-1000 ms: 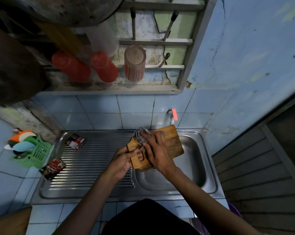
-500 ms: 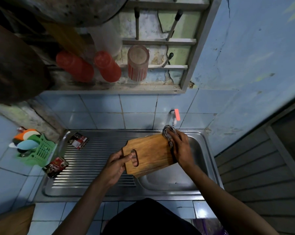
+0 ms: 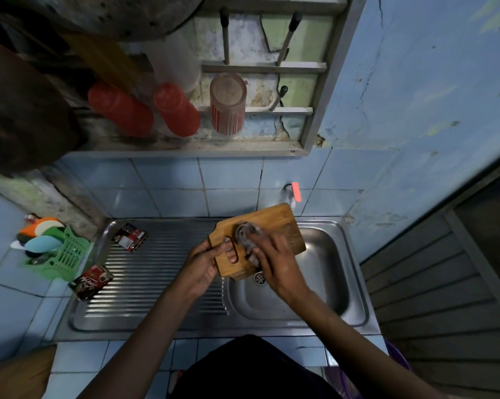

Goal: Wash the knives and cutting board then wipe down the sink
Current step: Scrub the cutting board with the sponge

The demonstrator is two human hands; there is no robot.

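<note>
Gripping the cutting board (image 3: 274, 226) handle with my left hand (image 3: 204, 262), right hand (image 3: 274, 262) clutching a scrubber (image 3: 244, 233) against it, over the sink (image 3: 333, 272), sachets (image 3: 92, 280) far left.

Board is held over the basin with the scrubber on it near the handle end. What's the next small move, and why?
Probably sweep the scrubber toward the board's far end. The right hand presses it near the handle slot, where the left hand grips, and the half by the tap lies uncovered.

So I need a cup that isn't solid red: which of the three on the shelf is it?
The rightmost one, the clear tumbler with red stripes; the two solid red cups stand to its left.
</note>
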